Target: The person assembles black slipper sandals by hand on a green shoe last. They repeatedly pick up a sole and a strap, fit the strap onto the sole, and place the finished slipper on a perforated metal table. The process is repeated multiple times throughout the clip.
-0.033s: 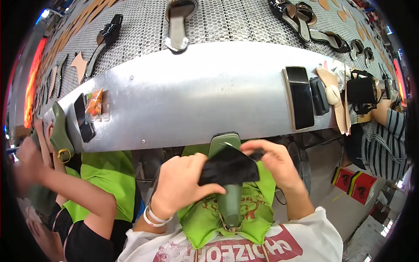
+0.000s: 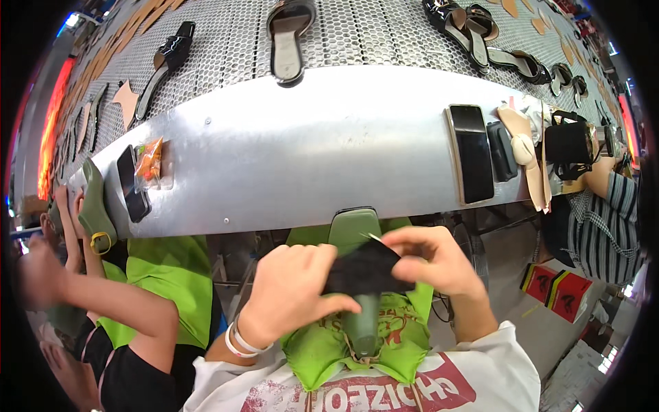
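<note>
A green shoe last (image 2: 355, 229) stands in my lap, its far end near the metal table's edge. Over its middle lies a black shoe upper (image 2: 365, 269), folded and hiding part of the last. My left hand (image 2: 290, 288) is closed on the left side of the upper, thumb stretched across toward the last. On the other side, my right hand (image 2: 439, 264) pinches the upper's right edge between thumb and fingers. A thin pale sliver shows by its fingertips; I cannot tell what it is.
A metal table (image 2: 309, 158) spans ahead, with a phone (image 2: 472, 154), a dark case (image 2: 503, 151) and an orange packet (image 2: 149, 163). Beyond it, black sandals (image 2: 286, 44) lie on a mesh conveyor (image 2: 226, 48). A co-worker's arm (image 2: 117, 295) moves at left; another person's striped sleeve (image 2: 604, 233) is at right.
My right hand has shifted slightly down, its thumb now over the upper's edge. The upper has turned a little. The middle sandal has moved slightly right, its heel end no longer showing white.
</note>
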Motion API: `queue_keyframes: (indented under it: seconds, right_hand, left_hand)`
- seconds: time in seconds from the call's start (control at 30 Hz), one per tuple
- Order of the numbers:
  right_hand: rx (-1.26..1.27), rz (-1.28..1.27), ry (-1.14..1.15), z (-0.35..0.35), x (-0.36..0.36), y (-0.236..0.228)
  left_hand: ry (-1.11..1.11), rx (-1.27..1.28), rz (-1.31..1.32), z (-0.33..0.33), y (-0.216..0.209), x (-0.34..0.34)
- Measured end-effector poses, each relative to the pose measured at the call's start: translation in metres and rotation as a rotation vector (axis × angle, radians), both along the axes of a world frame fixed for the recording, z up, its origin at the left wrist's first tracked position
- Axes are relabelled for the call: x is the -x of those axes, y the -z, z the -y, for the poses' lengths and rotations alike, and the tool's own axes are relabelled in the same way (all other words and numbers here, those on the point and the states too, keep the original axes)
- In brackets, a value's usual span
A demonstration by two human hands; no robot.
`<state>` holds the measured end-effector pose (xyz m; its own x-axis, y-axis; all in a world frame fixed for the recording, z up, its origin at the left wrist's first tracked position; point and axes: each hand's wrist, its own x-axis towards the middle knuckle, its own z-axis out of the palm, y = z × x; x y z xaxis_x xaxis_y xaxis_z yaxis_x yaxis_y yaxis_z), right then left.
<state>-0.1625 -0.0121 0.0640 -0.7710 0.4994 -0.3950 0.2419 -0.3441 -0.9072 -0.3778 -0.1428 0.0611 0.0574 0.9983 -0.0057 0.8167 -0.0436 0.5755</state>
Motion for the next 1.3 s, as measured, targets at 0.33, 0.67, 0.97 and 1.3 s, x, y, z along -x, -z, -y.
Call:
queue_keyframes:
  seconds: [0.33,0.67,0.97,1.3]
  right_hand:
    - [-0.553,0.153,-0.077,0.007,-0.026,-0.015]
    - [-0.935,0.291,0.147,0.033,0.000,-0.010]
    - [-0.822,0.287,0.195,0.035,0.004,0.004]
    - [-0.333,0.178,0.501,0.050,0.008,0.074]
  left_hand:
    - [-0.248,0.219,0.752,0.027,0.015,0.034]
    - [-0.584,0.118,0.872,0.033,0.026,0.005]
    - [-0.690,0.128,0.902,0.037,0.033,0.002]
    - [-0.875,0.193,1.041,0.036,0.083,-0.016]
